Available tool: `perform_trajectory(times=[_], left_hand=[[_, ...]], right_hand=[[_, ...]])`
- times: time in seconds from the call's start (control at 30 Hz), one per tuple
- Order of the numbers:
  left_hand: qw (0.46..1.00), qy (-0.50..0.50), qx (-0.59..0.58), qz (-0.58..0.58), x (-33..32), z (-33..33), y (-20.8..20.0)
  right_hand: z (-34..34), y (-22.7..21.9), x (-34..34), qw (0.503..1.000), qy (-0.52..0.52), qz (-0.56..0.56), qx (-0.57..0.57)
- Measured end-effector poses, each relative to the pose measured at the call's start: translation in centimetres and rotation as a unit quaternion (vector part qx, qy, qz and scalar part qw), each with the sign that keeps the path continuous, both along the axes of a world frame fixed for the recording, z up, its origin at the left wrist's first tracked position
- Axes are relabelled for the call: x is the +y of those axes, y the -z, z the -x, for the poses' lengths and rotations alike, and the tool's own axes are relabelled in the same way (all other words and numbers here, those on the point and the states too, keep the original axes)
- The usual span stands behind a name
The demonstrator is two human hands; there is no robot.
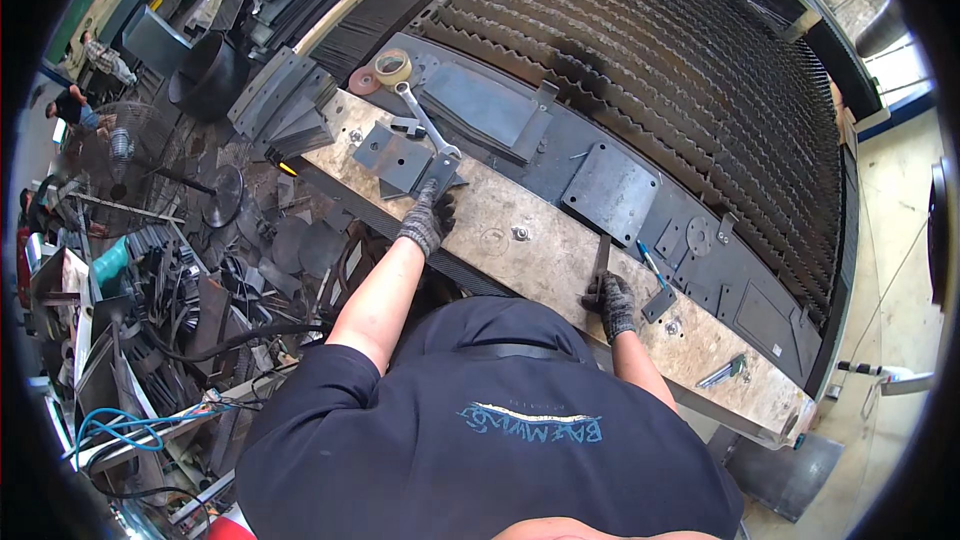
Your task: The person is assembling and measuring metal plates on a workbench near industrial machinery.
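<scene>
"What does my feed show at left?"

"The gloved left hand [430,218] pinches a small dark plate [438,176] over the pale board [562,258]; a wrench [424,120] lies just beyond."

"And right of that?"

"I see the gloved right hand [611,304] curled round a narrow dark bar [603,256], left of a blue pen [649,260]."
</scene>
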State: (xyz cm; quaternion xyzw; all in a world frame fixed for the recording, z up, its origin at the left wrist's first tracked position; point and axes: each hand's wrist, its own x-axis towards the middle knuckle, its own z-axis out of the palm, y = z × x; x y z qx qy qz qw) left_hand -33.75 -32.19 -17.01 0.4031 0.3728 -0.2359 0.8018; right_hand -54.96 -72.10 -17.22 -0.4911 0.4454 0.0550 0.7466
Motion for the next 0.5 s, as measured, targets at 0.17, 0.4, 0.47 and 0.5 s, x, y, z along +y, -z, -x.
perform_trajectory(times=[0.17, 0.4, 0.47, 0.5], left_hand=[[1.0, 0.01, 0.002, 0.015, 1.1, -0.4, 0.7], [0.98, 0.195, -0.005, 0.046, 4.5, 0.0, 1.2], [0.969, 0.243, -0.026, 0.027, 6.4, 1.0, 0.2], [0.958, 0.283, -0.048, 0.008, 7.5, 1.5, -0.4]], right_hand=[[-0.8, -0.1, 0.8, 0.999, 0.008, 0.028, 0.034], [-0.8, -0.3, 2.1, 0.958, -0.098, 0.268, 0.04], [-0.8, -1.1, 3.3, 0.856, -0.177, 0.482, 0.06], [-0.9, -1.5, 3.9, 0.699, -0.252, 0.665, 0.074]])
